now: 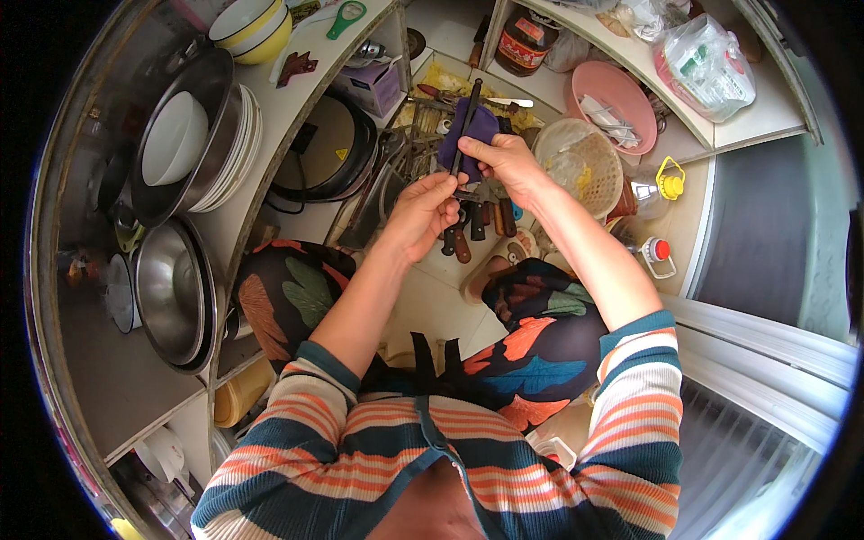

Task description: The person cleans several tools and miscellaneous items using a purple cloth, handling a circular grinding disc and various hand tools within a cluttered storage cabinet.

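A long, narrow dark tool (471, 111), its exact kind unclear, is held upright in the picture between my two hands. My left hand (430, 206) pinches its lower end. A purple cloth (487, 125) lies against the tool, and my right hand (503, 160) grips both with thumb and fingers. Just beneath my hands, several knives with dark and brown handles (462, 244) lie together near the floor. Other metal utensils (420, 145) are heaped behind them, beside a yellow-stained sheet (442, 79).
At the left, shelves hold steel bowls (169, 290), stacked plates (236, 148) and a round electric pan (324, 148). To the right are a strainer basket (607, 165), a pink basin (586, 79), a yellow-capped bottle (648, 199) and a red-capped bottle (656, 250). A brown jar (523, 44) stands behind.
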The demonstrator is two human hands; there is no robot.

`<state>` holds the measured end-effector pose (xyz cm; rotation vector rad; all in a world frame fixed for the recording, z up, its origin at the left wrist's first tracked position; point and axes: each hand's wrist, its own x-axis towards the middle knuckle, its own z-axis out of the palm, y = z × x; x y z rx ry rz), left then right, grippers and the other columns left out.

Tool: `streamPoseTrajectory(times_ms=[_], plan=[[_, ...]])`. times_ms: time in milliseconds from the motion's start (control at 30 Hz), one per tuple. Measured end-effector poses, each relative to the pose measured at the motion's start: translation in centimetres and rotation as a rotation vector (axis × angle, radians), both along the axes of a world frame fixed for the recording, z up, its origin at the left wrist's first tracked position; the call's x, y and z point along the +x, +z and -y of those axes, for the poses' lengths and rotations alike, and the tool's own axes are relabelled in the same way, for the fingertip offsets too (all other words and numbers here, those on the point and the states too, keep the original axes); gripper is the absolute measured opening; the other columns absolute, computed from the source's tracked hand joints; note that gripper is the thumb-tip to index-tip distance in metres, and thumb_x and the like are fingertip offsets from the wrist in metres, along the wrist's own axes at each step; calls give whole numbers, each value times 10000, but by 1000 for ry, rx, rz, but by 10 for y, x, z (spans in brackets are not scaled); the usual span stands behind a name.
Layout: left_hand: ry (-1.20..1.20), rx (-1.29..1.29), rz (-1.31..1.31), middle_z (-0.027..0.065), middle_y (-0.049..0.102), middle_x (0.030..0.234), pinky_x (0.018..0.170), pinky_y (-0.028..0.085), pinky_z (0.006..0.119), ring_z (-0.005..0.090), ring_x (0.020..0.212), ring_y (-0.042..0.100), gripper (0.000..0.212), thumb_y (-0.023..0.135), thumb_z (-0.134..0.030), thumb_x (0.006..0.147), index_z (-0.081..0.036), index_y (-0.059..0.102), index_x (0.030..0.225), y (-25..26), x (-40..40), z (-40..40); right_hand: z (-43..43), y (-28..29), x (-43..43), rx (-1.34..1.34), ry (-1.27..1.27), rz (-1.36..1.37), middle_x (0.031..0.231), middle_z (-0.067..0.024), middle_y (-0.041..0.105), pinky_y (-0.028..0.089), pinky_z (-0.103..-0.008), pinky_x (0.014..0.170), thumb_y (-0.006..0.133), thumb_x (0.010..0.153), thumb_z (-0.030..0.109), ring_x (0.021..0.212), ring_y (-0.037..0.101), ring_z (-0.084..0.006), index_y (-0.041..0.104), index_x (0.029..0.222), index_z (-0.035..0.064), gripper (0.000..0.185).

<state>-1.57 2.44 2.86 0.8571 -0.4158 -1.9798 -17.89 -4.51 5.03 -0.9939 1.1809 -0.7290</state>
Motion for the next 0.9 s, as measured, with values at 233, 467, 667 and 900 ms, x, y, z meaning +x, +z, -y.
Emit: streamPoseTrajectory(times_ms=[233,467,667,900], plan=[[279,-128,447,-12,571,796,553,424,204,59,634,508,164,565,-134,890,-21,586,1006,-8,5,8,-7,27,5,-63,284,-223,812,-68,595,425,-263,625,551,850,361,689,517,-123,612,876,-33,400],[308,-150,570,10,580,781,589,455,219,78,657,546,144,585,-169,884,-36,556,932,-9,16,6,-29,25,33,-619,631,-755,920,-266,588,440,-437,806,497,831,249,927,556,-398,571,881,-92,353],[157,-154,588,7,575,824,663,462,238,85,720,549,171,583,-232,888,-63,556,893,2,14,8,-28,19,25,-624,497,-753,812,-229,610,472,-433,714,601,794,317,808,601,-374,585,840,-41,361],[161,-126,570,14,584,874,732,456,256,95,806,536,339,562,-338,891,-29,594,1028,17,23,12,-6,22,4,-433,92,-452,637,-112,602,444,-303,532,676,792,291,567,549,-135,615,777,-64,361]])
